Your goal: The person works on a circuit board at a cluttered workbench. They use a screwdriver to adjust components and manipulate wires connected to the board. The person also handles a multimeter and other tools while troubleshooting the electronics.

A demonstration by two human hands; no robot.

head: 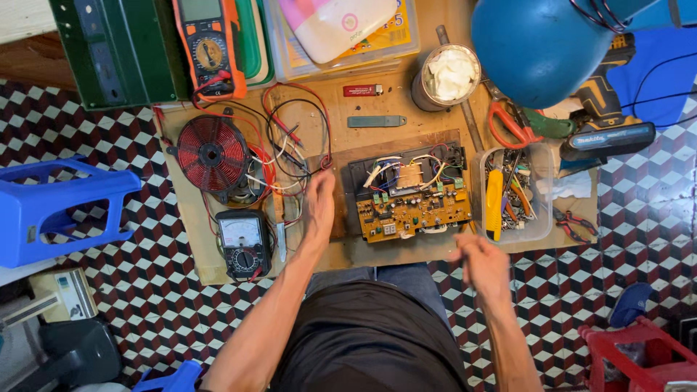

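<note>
Two hands flank the yellow circuit board (412, 210) on the bench (377, 116): left hand (318, 203) rests open-fingered beside its wires, right hand (483, 263) blurred, grip unreadable; probing seemingly needs a tool first.

Grey multimeter screen (200, 7) top, white dial (240, 232) below.

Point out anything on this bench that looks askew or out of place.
The red copper coil lies loose beside the circuit board, its red, black and white wires tangled between them. The left hand rests beside that tangle; the right hand is blurred.
</note>
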